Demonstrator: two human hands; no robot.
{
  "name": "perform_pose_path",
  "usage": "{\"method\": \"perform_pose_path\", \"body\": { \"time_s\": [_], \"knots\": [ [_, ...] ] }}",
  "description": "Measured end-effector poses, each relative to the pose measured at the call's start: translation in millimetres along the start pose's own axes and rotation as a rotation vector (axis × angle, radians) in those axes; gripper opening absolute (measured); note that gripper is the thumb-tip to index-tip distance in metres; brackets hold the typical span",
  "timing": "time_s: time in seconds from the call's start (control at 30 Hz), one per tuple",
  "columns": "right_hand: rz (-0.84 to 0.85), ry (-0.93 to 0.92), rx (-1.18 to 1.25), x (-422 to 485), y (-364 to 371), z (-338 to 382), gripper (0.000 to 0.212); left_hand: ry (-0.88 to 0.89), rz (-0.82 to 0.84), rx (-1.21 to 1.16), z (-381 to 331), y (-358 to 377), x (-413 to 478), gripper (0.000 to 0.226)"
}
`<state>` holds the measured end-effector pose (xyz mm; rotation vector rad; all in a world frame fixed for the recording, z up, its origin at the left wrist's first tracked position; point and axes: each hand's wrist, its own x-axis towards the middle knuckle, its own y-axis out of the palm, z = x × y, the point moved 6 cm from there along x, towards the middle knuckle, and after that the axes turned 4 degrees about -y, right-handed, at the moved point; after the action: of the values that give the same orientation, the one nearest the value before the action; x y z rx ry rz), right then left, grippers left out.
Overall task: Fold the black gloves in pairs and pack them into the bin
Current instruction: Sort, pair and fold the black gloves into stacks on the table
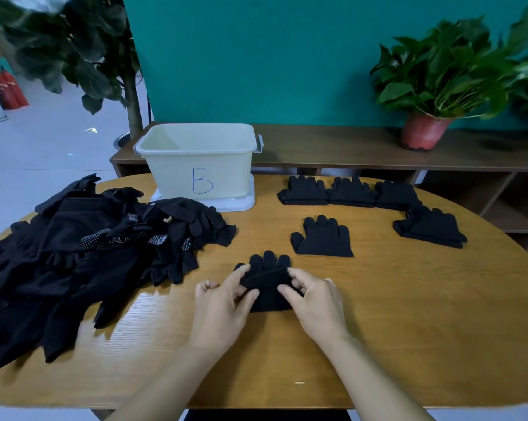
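Left hand (223,311) and right hand (314,305) pinch the black knitted gloves' (267,302) folded cuff between their fingers (239,276); the fold should probably land square, edges aligned.

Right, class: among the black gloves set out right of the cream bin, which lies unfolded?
The black fabric glove lying alone, thumb spread flat; the four folded bundles behind and right of it are doubled over.

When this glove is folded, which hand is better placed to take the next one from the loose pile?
Probably the left hand: the loose pile lies on its side, close by. The right hand would have to cross over the glove both now pinch.
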<state>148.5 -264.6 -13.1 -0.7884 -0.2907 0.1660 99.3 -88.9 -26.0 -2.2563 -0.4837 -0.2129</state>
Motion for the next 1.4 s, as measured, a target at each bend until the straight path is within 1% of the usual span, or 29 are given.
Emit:
{"method": "perform_pose_path", "body": {
  "time_s": [0.1,0.23,0.33,0.4,0.47,0.5,0.53,0.57,0.63,0.67,0.7,0.77,0.87,0.9,1.0,1.07,1.13,1.17,1.27,1.4],
  "knots": [
    [-0.024,0.029,-0.028,11,1,2,0.044,-0.046,-0.030,0.053,0,4,9,0.055],
    [-0.006,0.010,-0.165,15,7,2,0.050,-0.003,-0.045,0.232,-3,8,15,0.058],
    [-0.053,-0.043,-0.253,14,14,-1,0.044,0.011,-0.073,0.311,2,11,15,0.054],
    [-0.129,-0.092,-0.318,12,14,-4,0.036,-0.012,-0.109,0.320,7,10,14,0.050],
    [-0.245,-0.191,-0.380,6,7,-2,0.034,0.027,-0.180,0.327,5,5,11,0.046],
    [-0.263,-0.268,-0.405,3,6,1,0.035,0.084,-0.216,0.336,1,3,8,0.043],
    [-0.240,-0.355,-0.430,1,8,5,0.036,0.161,-0.210,0.348,-4,3,5,0.041],
    [-0.186,-0.443,-0.460,-2,13,8,0.038,0.247,-0.162,0.368,-10,6,2,0.044],
    [-0.028,-0.563,-0.547,-5,27,13,0.050,0.395,-0.007,0.430,-18,18,-6,0.054],
    [0.061,-0.578,-0.594,-5,35,12,0.055,0.435,0.063,0.460,-17,25,-9,0.057],
    [0.145,-0.566,-0.619,-5,41,9,0.059,0.453,0.107,0.493,-13,31,-11,0.058],
    [0.268,-0.516,-0.607,-4,48,1,0.062,0.459,0.135,0.563,-4,37,-10,0.059],
    [0.393,-0.450,-0.574,0,44,-7,0.070,0.487,0.155,0.658,7,40,-6,0.064],
    [0.395,-0.448,-0.601,0,40,-7,0.073,0.496,0.161,0.679,10,40,-5,0.065],
    [0.366,-0.402,-0.645,3,31,-16,0.079,0.468,0.168,0.709,24,33,-2,0.068],
    [0.245,-0.425,-0.662,2,20,-16,0.079,0.455,0.150,0.722,28,24,-3,0.071],
    [0.169,-0.498,-0.681,-1,16,-12,0.070,0.486,0.128,0.688,21,16,-6,0.074],
    [0.163,-0.545,-0.679,-3,16,-8,0.065,0.519,0.123,0.656,14,14,-8,0.074],
    [0.114,-0.635,-0.658,-4,20,3,0.051,0.605,0.125,0.622,-2,21,-9,0.066],
    [0.029,-0.633,-0.593,2,18,8,0.042,0.536,0.147,0.635,-3,28,-1,0.061]
  ]
}}
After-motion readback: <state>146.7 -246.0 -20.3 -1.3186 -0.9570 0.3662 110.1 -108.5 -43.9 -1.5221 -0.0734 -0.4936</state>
